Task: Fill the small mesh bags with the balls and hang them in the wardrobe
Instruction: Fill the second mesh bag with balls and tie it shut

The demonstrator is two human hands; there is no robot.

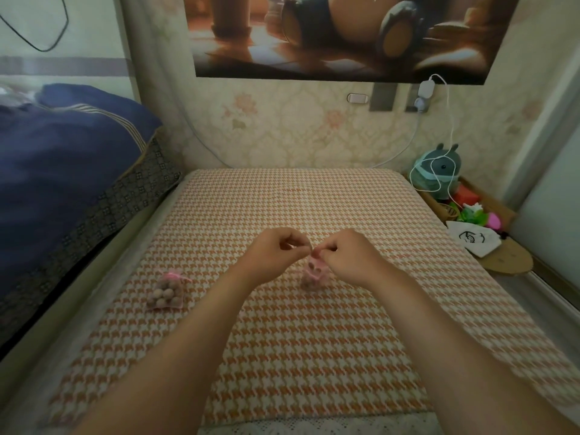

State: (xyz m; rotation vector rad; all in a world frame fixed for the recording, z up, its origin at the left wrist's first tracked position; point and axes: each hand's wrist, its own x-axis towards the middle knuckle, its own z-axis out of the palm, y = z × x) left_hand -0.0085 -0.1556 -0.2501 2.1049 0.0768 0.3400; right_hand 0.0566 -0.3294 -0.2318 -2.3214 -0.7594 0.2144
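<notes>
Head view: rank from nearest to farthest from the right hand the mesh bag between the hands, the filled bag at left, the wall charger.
1. mesh bag, pinched by the right hand, centre.
2. filled bag, on the cloth, to the left.
3. wall charger, far back, upper right.

Am counting mesh bags: two. Left mesh bag [171,288] lying alone, second mesh bag [314,276] sitting under my fingers. As for balls [163,299] inside: many in each, am not managing exact number, too small. Am using both hands: left hand [276,255], right hand [351,259], so two. Am seeing one checked cloth [314,356], one poster [345,36], one blue quilt [62,146], one green plush toy [439,171], one white pouch [474,241], two grey wall plates [383,96], one white charger [426,87], one black cable [59,29].
</notes>
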